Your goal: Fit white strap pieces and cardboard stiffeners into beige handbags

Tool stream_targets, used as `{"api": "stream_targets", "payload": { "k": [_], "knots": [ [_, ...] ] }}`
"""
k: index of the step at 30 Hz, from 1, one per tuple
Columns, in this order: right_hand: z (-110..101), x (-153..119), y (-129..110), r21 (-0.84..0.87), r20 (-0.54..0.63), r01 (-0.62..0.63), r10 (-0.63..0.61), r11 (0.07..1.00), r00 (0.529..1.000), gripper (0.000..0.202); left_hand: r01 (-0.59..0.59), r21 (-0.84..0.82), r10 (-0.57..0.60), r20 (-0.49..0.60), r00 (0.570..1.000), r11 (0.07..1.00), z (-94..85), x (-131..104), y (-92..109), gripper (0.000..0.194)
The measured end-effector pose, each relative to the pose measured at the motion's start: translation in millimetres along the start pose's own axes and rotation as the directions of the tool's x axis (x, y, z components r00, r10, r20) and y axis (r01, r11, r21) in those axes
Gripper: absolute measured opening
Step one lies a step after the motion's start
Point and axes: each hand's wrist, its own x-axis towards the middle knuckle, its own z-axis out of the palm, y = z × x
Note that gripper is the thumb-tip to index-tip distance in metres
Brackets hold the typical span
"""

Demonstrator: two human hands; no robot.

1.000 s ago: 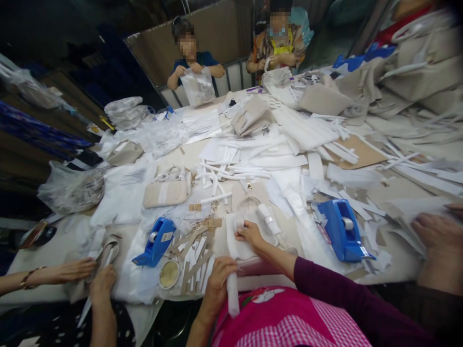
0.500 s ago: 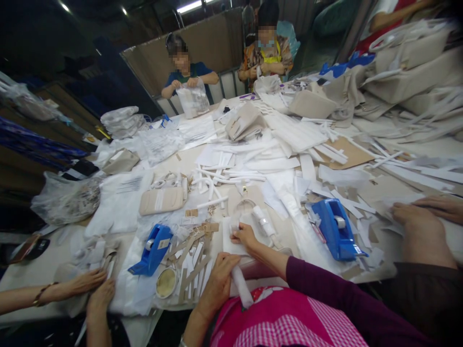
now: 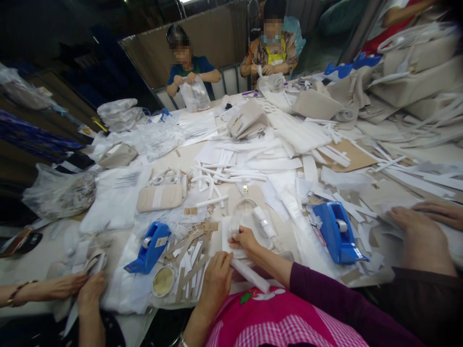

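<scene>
In front of my apron, my left hand (image 3: 218,275) is closed around the upper end of a white wrapped strap (image 3: 250,274), which slants down to the right. Just above it my right hand (image 3: 245,241) is closed, fingertips pinched together beside a whitish translucent piece; what exactly they grip is hidden. Under and beyond my hands lies a beige handbag (image 3: 237,196) with a gold-coloured clasp (image 3: 245,188). Its handle carries a white wrapped section (image 3: 263,221), right of my right hand. A white sheet (image 3: 227,231) lies under my right fingers.
Blue tape dispensers stand at left (image 3: 149,248) and right (image 3: 334,231). Near the left one are a round tin (image 3: 163,281) and paper strips (image 3: 191,265). A beige pouch (image 3: 159,197) lies farther left. Co-workers' hands work at left (image 3: 90,288), right (image 3: 423,224) and across the table.
The wrapped strap has swung from pointing steeply down to slanting right, and more of it shows. My right hand has shifted slightly left and down. The view has tilted a little.
</scene>
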Motion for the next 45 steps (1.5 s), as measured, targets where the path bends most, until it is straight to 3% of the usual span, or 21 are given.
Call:
{"api": "stream_targets", "payload": {
  "k": [3,7,9,12,14,16,17,19,21,23,28,31,34,37,42,45],
  "knots": [
    [-2,-2,0,0.007,0.028,0.007,-0.007,1.0,1.0,0.022,-0.042,-0.002,0.042,-0.007,0.999,0.999,4.1,2,-2,0.046],
    [-2,-3,0,0.011,0.039,0.013,-0.014,1.0,0.999,0.023,-0.126,-0.154,0.147,0.139,0.979,0.98,9.1,6,-6,0.039],
    [-2,-2,2,0.0,0.033,0.014,-0.014,1.0,0.999,0.023,-0.128,-0.236,0.164,0.136,0.977,0.963,8.8,10,-5,0.036],
    [-4,0,4,-0.02,0.039,0.026,-0.025,0.999,0.999,0.025,-0.186,-0.214,0.215,0.122,0.969,0.959,5.0,21,-3,0.03],
    [-4,2,5,-0.04,0.054,0.06,-0.058,0.997,0.997,0.024,-0.164,-0.19,0.181,0.077,0.98,0.968,3.1,32,-2,0.021],
    [-4,4,8,-0.065,0.06,0.112,-0.108,0.992,0.992,0.02,-0.011,-0.274,0.006,-0.018,1.0,0.962,4.5,43,-3,0.013],
    [-4,5,9,-0.078,0.059,0.134,-0.129,0.988,0.99,0.018,0.089,-0.376,-0.115,-0.048,0.992,0.922,6.6,48,-5,0.013],
    [-4,6,12,-0.103,0.052,0.172,-0.168,0.98,0.984,0.017,0.244,-0.626,-0.326,-0.017,0.945,0.741,12.3,55,-8,0.021],
    [-4,8,14,-0.139,0.049,0.203,-0.198,0.969,0.979,0.017,0.301,-0.798,-0.423,0.063,0.904,0.523,17.1,58,-10,0.03],
    [-5,8,15,-0.178,0.054,0.23,-0.224,0.957,0.973,0.017,0.302,-0.855,-0.449,0.092,0.889,0.423,19.0,58,-11,0.034],
    [-6,10,16,-0.264,0.071,0.219,-0.207,0.939,0.976,0.019,0.277,-0.863,-0.429,0.079,0.9,0.423,21.1,60,-14,0.038],
    [-9,13,19,-0.325,0.072,0.248,-0.238,0.913,0.969,0.022,0.263,-0.857,-0.485,0.017,0.874,0.444,30.0,66,-21,0.036],
    [-12,16,21,-0.46,0.067,0.326,-0.333,0.826,0.94,0.025,0.267,-0.865,-0.541,-0.007,0.841,0.425,38.3,72,-26,0.034],
    [-14,17,23,-0.558,0.043,0.341,-0.384,0.756,0.922,0.024,0.273,-0.899,-0.545,0.045,0.837,0.344,40.0,74,-24,0.039],
    [-17,19,27,-0.513,0.09,0.274,-0.266,0.814,0.96,0.024,0.303,-0.932,-0.454,0.186,0.871,0.199,34.9,76,-27,0.054],
    [-20,23,26,-0.59,0.095,0.271,-0.268,0.76,0.959,0.022,0.374,-0.915,-0.402,0.289,0.869,0.153,34.1,80,-35,0.056]
  ]
}}
